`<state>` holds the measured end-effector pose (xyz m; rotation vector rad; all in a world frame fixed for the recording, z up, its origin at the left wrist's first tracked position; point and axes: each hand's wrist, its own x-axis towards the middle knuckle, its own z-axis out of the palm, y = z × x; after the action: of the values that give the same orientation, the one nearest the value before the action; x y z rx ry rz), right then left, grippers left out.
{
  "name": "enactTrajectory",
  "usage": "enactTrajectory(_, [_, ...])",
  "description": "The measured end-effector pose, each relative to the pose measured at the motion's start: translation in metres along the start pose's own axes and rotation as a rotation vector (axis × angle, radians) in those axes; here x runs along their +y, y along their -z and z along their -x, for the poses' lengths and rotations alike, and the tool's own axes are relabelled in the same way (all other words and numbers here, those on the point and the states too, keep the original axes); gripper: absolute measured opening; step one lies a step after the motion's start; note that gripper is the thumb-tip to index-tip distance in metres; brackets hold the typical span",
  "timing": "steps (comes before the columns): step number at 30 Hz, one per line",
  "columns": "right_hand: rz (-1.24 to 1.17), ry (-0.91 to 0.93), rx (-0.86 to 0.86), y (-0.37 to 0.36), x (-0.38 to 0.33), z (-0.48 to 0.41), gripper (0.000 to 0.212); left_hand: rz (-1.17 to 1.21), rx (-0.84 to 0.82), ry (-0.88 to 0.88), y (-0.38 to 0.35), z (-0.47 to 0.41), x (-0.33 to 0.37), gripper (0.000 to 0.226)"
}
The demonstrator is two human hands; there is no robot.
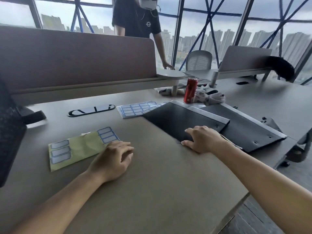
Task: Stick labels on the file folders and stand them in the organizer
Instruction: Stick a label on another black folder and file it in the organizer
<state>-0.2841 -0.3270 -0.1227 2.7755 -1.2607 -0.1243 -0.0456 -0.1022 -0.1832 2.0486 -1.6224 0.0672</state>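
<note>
Fingers (125,148) of the left hand (113,159) lie loosely curled on the table (152,191), at the right end of the part-used label sheet (77,147); nothing visibly held. Right hand (203,141): fingers spread and nearly straight, pressing flat on the near corner of the top black file folder (182,119), thumb along its near edge. Judged step: steadying a folder for labelling, none yet stood up. Next move likely calls for peeling one label from the yellow backing and placing it squarely on the cover. Second folder (253,134) lies partly beneath, to the right. Full label sheets (135,108) farther back; red can (190,90) beyond. Organizer not identifiable.
</note>
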Motion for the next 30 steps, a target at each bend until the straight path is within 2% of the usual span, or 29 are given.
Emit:
enactTrajectory(3, [-0.101, -0.121, 0.038, 0.014, 0.025, -0.014, 0.065, 0.003, -0.009, -0.016, 0.0, 0.001, 0.0, 0.036])
enactTrajectory(6, [-0.12, -0.326, -0.04, 0.016, 0.047, -0.035, 0.077, 0.016, -0.025, -0.018, 0.0, 0.001, -0.001, 0.042])
enactTrajectory(9, [-0.18, -0.506, -0.095, 0.017, 0.069, -0.052, 0.102, 0.015, -0.023, -0.02, 0.0, 0.002, 0.001, 0.042])
enactTrajectory(12, [-0.228, -0.551, -0.161, 0.023, 0.081, -0.065, 0.133, 0.008, -0.014, -0.023, -0.002, 0.001, 0.0, 0.037])
enactTrajectory(15, [-0.228, -0.598, -0.189, 0.025, 0.082, -0.07, 0.149, -0.009, 0.0, -0.036, -0.004, -0.001, -0.001, 0.03])
enactTrajectory(21, [-0.297, -0.647, -0.243, 0.021, 0.082, -0.066, 0.152, -0.021, 0.0, -0.031, -0.003, -0.002, 0.0, 0.041])
enactTrajectory(25, [-0.34, -0.66, -0.318, 0.029, 0.071, -0.052, 0.139, -0.046, 0.016, -0.035, -0.004, -0.001, 0.002, 0.041])
enactTrajectory(28, [-0.432, -0.689, -0.344, 0.03, 0.069, -0.045, 0.155, -0.058, 0.01, -0.041, -0.004, -0.001, 0.003, 0.041])
enactTrajectory(29, [-0.483, -0.668, -0.3, 0.033, 0.067, -0.038, 0.145, -0.057, 0.011, -0.042, -0.004, -0.001, 0.003, 0.041])
enactTrajectory(30, [-0.52, -0.639, -0.234, 0.037, 0.066, -0.031, 0.125, -0.05, 0.012, -0.041, -0.004, 0.0, 0.003, 0.042])
